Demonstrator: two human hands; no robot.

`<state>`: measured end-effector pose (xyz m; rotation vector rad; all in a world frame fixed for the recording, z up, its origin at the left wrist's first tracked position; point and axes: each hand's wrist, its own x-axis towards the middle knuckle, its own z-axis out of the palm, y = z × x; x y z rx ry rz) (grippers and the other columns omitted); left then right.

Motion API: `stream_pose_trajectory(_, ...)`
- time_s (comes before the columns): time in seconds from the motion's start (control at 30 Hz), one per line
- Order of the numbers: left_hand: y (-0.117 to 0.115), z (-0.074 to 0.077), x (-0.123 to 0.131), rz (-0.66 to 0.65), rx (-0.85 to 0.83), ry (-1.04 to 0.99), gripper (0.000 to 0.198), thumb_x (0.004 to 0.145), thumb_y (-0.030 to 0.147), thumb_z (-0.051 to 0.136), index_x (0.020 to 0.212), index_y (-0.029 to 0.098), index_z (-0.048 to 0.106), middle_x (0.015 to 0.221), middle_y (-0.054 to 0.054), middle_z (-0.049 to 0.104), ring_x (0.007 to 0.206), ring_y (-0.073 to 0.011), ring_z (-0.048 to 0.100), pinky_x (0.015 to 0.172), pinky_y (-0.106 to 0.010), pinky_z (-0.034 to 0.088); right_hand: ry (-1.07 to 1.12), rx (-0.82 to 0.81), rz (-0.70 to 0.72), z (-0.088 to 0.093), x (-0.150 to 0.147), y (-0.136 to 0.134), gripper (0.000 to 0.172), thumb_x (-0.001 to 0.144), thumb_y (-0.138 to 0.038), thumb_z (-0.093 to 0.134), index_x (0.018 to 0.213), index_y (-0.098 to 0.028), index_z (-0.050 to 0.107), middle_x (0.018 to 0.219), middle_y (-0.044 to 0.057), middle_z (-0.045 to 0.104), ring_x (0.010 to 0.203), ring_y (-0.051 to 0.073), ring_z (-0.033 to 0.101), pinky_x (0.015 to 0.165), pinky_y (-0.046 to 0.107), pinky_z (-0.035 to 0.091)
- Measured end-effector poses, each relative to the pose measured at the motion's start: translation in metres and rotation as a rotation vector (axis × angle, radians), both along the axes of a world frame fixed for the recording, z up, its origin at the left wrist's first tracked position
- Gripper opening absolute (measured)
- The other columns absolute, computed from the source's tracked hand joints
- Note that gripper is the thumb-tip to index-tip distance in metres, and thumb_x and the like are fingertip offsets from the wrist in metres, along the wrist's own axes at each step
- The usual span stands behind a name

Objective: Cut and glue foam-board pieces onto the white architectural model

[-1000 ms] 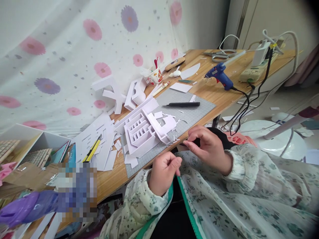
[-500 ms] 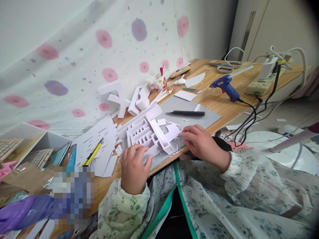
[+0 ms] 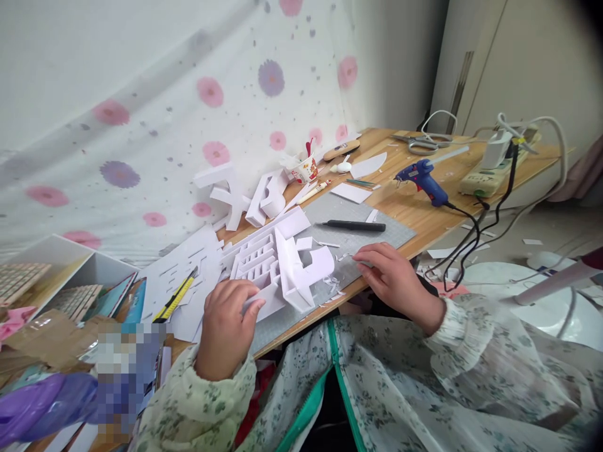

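My left hand (image 3: 230,328) grips the near left edge of a white foam-board model (image 3: 271,295), thumb in front and fingers behind. The model has several thin slats and a curved white piece (image 3: 320,267) at its right end. It looks slightly tilted, over a grey cutting mat (image 3: 391,233). My right hand (image 3: 400,285) hovers at the mat's near edge, to the right of the model and apart from it. Its fingers are loosely bent, with a gap to the thumb and nothing visible between them. Black tweezers (image 3: 355,225) lie on the mat beyond that hand.
A blue glue gun (image 3: 426,181), grey scissors (image 3: 419,145) and a power strip (image 3: 485,179) stand at the right. Behind the model are white letter-like shapes (image 3: 230,194) and a paper cup (image 3: 304,169). A yellow utility knife (image 3: 176,296) lies on cut sheets (image 3: 160,276) at left.
My left hand has moved left, and the near side of the model has shifted and tilted with it. My right hand has drawn away from the curved piece to the right.
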<state>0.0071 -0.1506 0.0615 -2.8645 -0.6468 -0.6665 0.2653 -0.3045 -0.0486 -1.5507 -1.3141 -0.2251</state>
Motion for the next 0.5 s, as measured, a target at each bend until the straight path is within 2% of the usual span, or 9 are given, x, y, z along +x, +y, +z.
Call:
stream_pose_trajectory(0.1, -0.002, 0.010, -0.011, -0.055, 0.001, 0.002, 0.008, 0.089, 0.026, 0.053, 0.083, 0.020, 0.055, 0.088, -0.005, 0.064, 0.088, -0.0227, 0.056, 0.079, -0.038, 0.043, 0.023, -0.005, 0.017, 0.000, -0.003, 0.001, 0.019, 0.089, -0.019, 0.052, 0.101, -0.019, 0.066, 0.098, 0.010, 0.066, 0.091, 0.023, 0.060, 0.079, 0.040, 0.052)
stream_pose_trajectory(0.27, -0.007, 0.017, -0.027, -0.133, 0.076, 0.072, 0.005, 0.088, 0.026, 0.056, 0.085, 0.021, 0.057, 0.088, -0.005, 0.065, 0.091, -0.0240, 0.057, 0.083, -0.040, 0.041, 0.106, -0.052, 0.110, 0.003, -0.010, 0.007, 0.021, 0.090, -0.022, 0.051, 0.105, -0.020, 0.065, 0.103, 0.011, 0.066, 0.096, 0.023, 0.062, 0.084, 0.042, 0.052)
stream_pose_trajectory(0.4, -0.015, 0.022, -0.031, -0.153, 0.094, 0.141, 0.006, 0.087, 0.025, 0.055, 0.083, 0.022, 0.058, 0.086, -0.004, 0.065, 0.089, -0.0231, 0.058, 0.081, -0.039, 0.040, 0.137, -0.056, 0.318, 0.016, -0.022, 0.014, 0.022, 0.092, -0.023, 0.051, 0.107, -0.019, 0.065, 0.110, 0.012, 0.064, 0.102, 0.022, 0.060, 0.090, 0.041, 0.050)
stream_pose_trajectory(0.5, -0.017, 0.025, -0.030, -0.180, 0.104, 0.180, 0.007, 0.088, 0.024, 0.054, 0.082, 0.022, 0.058, 0.086, -0.003, 0.066, 0.088, -0.0223, 0.059, 0.081, -0.039, 0.039, -0.054, -0.137, 0.505, 0.030, -0.032, 0.019, 0.026, 0.092, -0.028, 0.052, 0.112, -0.021, 0.067, 0.122, 0.013, 0.059, 0.109, 0.024, 0.055, 0.094, 0.043, 0.047)
